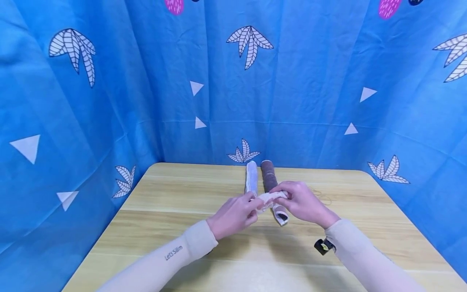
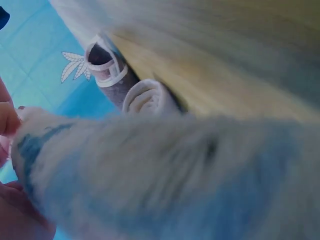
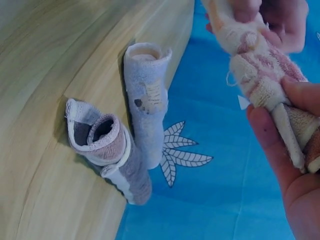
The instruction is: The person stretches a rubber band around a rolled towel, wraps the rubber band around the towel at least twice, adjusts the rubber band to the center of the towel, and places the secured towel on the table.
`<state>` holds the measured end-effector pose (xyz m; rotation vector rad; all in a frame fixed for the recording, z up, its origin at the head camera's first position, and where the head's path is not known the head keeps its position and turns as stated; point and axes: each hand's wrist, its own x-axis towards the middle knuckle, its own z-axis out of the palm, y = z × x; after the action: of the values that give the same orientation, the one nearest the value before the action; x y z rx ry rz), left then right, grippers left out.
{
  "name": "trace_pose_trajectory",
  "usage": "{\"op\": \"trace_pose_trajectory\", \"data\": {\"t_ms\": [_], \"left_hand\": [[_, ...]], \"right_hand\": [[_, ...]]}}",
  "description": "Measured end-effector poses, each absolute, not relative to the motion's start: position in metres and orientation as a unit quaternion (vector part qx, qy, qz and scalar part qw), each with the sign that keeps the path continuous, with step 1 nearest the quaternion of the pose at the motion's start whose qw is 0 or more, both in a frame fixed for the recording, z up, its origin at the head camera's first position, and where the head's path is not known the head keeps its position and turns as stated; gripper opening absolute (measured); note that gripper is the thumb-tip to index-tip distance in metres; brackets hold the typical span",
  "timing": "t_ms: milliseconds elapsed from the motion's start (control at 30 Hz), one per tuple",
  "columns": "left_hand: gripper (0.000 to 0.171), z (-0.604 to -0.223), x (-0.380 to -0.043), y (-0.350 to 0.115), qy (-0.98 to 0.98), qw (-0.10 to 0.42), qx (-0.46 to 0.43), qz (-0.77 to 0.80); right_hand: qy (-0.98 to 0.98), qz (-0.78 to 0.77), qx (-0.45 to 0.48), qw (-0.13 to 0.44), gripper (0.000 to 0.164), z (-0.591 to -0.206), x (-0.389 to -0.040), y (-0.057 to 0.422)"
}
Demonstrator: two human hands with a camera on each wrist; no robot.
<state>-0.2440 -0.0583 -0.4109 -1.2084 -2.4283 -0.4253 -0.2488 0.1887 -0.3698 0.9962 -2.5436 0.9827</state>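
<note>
With curled fingers, my left hand point(image 1: 233, 215) and right hand point(image 1: 305, 203) pinch a white-and-pink terry towel point(image 1: 269, 198), partly masking its ends, with the middle of the brown rolled towel point(image 1: 268, 174) and near end of the pale lavender rolled towel point(image 1: 251, 178) hidden behind, above the pale wooden table point(image 1: 164, 227).

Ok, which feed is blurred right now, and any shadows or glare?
Left wrist: the pale foreground cloth is badly blurred, while the dark roll and pale roll behind it look clearer; head: soft shadows on the table, with a pale sheen near its front; right wrist: held cloth reasonably sharp, no strong glare.
</note>
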Motion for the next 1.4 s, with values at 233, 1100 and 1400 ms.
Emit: {"op": "trace_pose_trajectory", "data": {"t_ms": [233,1100,1400], "left_hand": [[0.014,-0.424,-0.248,-0.067,-0.860,0.236,-0.429,-0.142],[0.032,-0.415,-0.258,-0.079,-0.836,-0.066,-0.313,-0.446],[0.038,-0.417,-0.247,-0.071,-0.865,0.086,-0.369,-0.329]], "right_hand": [[-0.876,0.361,0.307,0.091,0.016,-0.368,-0.248,0.197],[-0.868,0.298,0.381,0.114,0.051,-0.367,-0.244,0.205],[-0.845,0.315,0.398,0.168,0.033,-0.370,-0.248,0.201]]}}
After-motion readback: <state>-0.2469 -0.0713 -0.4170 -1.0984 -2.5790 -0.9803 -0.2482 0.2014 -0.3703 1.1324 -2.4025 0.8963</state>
